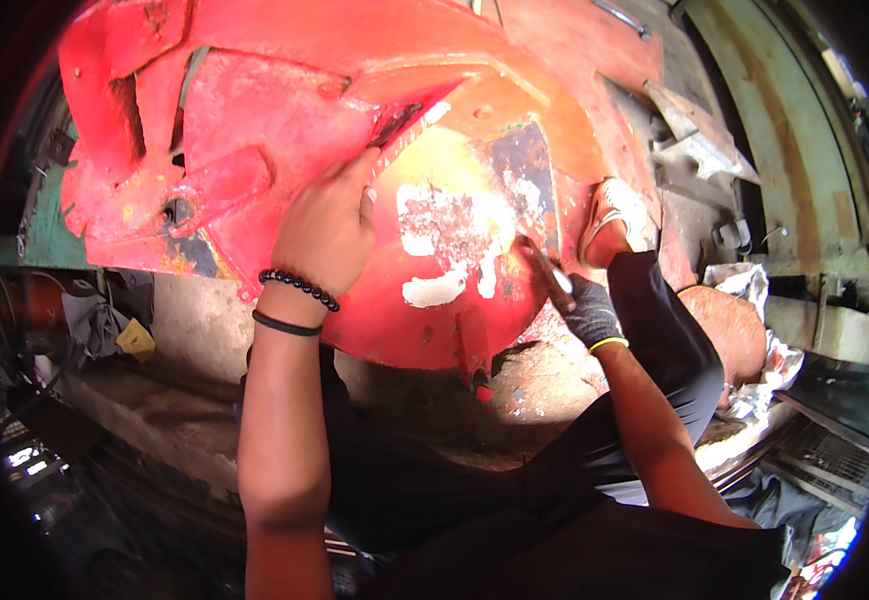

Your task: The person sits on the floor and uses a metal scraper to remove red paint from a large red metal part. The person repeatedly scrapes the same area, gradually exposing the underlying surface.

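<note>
A large red metal machine part [245,110] fills the space before me. Its rounded face has bright white and bare, paint-worn patches [445,235] in strong sunlight. My left hand [327,232], bare, with a black bead bracelet and a black band at the wrist, is on the red metal beside a dark slot. Its fingers are curled and partly hidden; a pale, jagged strip [413,138] runs away from the fingertips. My right hand [590,312], in a dark glove with a yellow cuff, grips a brown-handled tool [552,278] pointed at the worn face. The tool's working end is unclear.
My shod foot [615,212] stands right of the part. Beyond it lie a grey metal piece [700,135] and a bar [623,18]. A brown rounded object [730,330] and crumpled silvery sheeting [777,365] are at right. A concrete ledge [145,400] runs along the left.
</note>
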A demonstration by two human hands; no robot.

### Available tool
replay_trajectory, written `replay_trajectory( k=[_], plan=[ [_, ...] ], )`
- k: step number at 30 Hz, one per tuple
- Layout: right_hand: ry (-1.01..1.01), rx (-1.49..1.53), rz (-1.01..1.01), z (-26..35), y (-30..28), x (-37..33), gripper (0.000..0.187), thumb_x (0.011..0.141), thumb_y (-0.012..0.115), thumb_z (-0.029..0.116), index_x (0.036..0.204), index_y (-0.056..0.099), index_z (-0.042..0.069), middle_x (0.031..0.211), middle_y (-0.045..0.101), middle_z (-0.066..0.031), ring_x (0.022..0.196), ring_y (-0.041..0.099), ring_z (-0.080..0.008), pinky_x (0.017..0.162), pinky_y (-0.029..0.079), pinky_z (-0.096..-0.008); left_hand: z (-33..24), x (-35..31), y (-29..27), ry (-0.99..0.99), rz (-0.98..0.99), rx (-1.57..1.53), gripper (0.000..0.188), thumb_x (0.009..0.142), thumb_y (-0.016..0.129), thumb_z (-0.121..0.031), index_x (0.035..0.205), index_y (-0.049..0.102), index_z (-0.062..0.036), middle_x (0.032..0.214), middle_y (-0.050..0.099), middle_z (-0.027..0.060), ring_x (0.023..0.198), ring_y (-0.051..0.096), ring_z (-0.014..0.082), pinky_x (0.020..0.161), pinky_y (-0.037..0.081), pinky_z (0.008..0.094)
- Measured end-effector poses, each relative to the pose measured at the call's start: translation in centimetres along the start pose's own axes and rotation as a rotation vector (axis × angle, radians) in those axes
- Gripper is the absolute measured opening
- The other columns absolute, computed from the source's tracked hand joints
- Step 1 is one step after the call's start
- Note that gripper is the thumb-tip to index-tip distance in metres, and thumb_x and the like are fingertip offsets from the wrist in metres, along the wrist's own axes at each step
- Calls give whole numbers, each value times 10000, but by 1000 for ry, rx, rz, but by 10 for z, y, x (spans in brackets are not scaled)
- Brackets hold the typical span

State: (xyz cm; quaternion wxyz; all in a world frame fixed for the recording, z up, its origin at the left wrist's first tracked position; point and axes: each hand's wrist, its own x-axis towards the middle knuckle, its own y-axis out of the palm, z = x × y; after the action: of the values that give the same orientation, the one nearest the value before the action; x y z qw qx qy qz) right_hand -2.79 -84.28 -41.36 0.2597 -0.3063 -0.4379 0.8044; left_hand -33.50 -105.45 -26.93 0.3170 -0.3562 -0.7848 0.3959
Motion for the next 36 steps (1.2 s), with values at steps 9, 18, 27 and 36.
replay_trajectory(
  k=[9, 18, 27, 36],
  plan=[
    [320, 633, 311, 6, -9, -3, 276, 873, 711, 292, 934, 608, 43, 617, 551, -31, 451, 522, -130, 414, 433, -302, 2, 1, 2, 1, -5, 18, 433, 873, 497, -65, 1301, 548, -37, 1128, 627, 233, 966, 618, 421, 834, 503, 507],
    [277, 393, 230, 8, 15, -5, 290, 853, 715, 289, 912, 638, 15, 679, 640, -121, 581, 628, -236, 578, 501, -370, 1, 2, 2, 5, -21, 5, 457, 838, 495, -45, 1292, 554, -35, 1114, 631, 231, 963, 619, 421, 831, 504, 507],
    [-179, 42, -104, 21, 4, 10, 390, 862, 682, 350, 1055, 647, 13, 865, 668, -245, 824, 660, -406, 716, 508, -438, -5, 2, -6, -83, 98, -15, 401, 916, 492, -63, 1306, 523, 23, 1229, 588, 265, 1130, 567, 412, 965, 456, 459],
    [-208, 73, -125, 8, 17, 18, 319, 878, 653, 313, 1036, 651, 36, 843, 655, -251, 807, 640, -425, 700, 503, -477, -4, 2, -5, -53, 74, -45, 410, 915, 490, -52, 1320, 520, 7, 1214, 596, 264, 1123, 569, 413, 953, 464, 447]
  ],
)
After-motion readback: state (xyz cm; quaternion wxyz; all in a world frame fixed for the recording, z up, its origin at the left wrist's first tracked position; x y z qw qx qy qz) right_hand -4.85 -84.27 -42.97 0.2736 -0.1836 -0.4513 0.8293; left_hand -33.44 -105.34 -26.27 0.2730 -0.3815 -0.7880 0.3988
